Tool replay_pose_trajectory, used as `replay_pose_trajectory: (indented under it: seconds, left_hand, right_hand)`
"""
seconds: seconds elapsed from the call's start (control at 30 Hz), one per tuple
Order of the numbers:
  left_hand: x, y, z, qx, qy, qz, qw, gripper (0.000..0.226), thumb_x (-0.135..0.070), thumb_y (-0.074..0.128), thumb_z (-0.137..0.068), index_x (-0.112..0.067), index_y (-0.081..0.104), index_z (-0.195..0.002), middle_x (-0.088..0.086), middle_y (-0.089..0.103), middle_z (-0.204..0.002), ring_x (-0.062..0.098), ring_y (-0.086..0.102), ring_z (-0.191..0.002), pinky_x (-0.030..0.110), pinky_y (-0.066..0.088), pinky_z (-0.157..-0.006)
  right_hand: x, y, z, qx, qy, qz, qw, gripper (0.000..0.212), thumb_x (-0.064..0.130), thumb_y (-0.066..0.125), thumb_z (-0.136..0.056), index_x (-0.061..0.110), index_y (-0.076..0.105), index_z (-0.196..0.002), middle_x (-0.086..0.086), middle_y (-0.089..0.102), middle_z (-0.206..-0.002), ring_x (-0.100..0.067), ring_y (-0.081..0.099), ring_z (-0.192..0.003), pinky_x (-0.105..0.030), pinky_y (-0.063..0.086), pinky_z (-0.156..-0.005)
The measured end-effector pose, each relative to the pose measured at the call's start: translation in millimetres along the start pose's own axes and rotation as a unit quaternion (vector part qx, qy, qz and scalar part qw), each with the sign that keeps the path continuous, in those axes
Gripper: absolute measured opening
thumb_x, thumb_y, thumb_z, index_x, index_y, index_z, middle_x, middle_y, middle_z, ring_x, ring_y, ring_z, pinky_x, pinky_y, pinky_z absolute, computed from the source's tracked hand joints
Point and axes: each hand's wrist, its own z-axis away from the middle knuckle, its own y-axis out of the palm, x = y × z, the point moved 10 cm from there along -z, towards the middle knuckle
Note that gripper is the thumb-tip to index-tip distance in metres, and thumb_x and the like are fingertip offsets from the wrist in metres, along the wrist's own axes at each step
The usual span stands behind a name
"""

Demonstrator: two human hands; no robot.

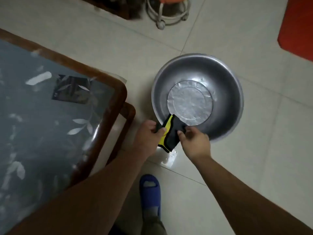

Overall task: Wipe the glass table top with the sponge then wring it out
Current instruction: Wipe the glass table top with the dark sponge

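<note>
No readable text, label or number shows on the sponge [172,136], basin [225,85] or glass table top [33,116].

The person wears a thick-soled blue rubber slipper [149,199] with an open toe that shows a grey sock [148,183], an olive trouser leg [156,225] above it, and bare forearms [101,192] running unsleeved to the left hand [149,134] and right hand [194,141].

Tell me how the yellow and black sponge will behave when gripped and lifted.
Probably soft and floppy: the sponge curves between the left hand and right hand gripping it. Likely wet, so heavier than dry and apt to drip, given the puddle on the floor beneath.
</note>
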Motion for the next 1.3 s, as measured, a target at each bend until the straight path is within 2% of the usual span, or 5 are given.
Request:
replay_pose_trajectory:
  seconds: [0.17, 0.63, 0.87, 1.0, 1.3]
  left_hand:
    - [2, 24, -21, 0.024, 0.035, -0.052, 0.998, 0.039, -0.036, 0.068, -0.089, -0.009, 0.051, -0.067, -0.008, 0.040, -0.053, 0.003, 0.040, -0.044, 0.013, 0.029, -0.043]
    - [-39, -75, 30, 0.025, -0.022, 0.231, 0.972, 0.026, -0.036, 0.063, -0.093, -0.027, 0.067, -0.116, -0.003, 0.074, -0.109, 0.015, 0.071, -0.103, 0.045, 0.055, -0.093]
    - [-24, -246, 80, -0.151, -0.023, 0.347, 0.925, 0.030, -0.045, 0.050, -0.100, -0.020, 0.062, -0.112, 0.000, 0.071, -0.101, 0.017, 0.070, -0.096, 0.041, 0.057, -0.087]
    - [11, -312, 97, -0.127, -0.066, 0.477, 0.867, 0.064, -0.067, 0.039, -0.089, -0.018, 0.068, -0.120, 0.009, 0.075, -0.111, 0.030, 0.070, -0.103, 0.038, 0.057, -0.079]
    - [97, -466, 86, -0.250, -0.040, 0.454, 0.854, 0.028, -0.047, 0.059, -0.088, -0.020, 0.065, -0.096, -0.001, 0.067, -0.089, 0.008, 0.060, -0.068, 0.020, 0.051, -0.055]
  right_hand:
    - [5, 17, -17, -0.019, -0.033, 0.047, 0.998, 0.040, 0.047, 0.059, -0.093, 0.024, 0.060, -0.126, -0.007, 0.074, -0.110, -0.035, 0.064, -0.108, -0.045, 0.049, -0.094]
    - [154, -1, 39, 0.074, -0.145, -0.278, 0.946, 0.033, 0.006, 0.063, -0.095, 0.030, 0.064, -0.117, 0.001, 0.069, -0.113, -0.008, 0.069, -0.096, -0.024, 0.058, -0.082]
    - [307, 85, 115, 0.223, -0.234, -0.181, 0.929, 0.023, 0.035, 0.060, -0.095, 0.046, 0.060, -0.116, 0.024, 0.050, -0.131, 0.006, 0.045, -0.129, -0.010, 0.032, -0.108]
    - [371, 154, 159, 0.287, -0.269, -0.106, 0.913, 0.069, 0.081, 0.050, -0.082, 0.041, 0.056, -0.138, 0.011, 0.042, -0.151, -0.008, 0.041, -0.140, -0.035, 0.037, -0.116]
    - [478, 270, 173, 0.272, -0.304, -0.052, 0.911, 0.032, 0.008, 0.057, -0.096, 0.022, 0.068, -0.123, 0.008, 0.070, -0.090, -0.016, 0.065, -0.081, -0.022, 0.046, -0.068]
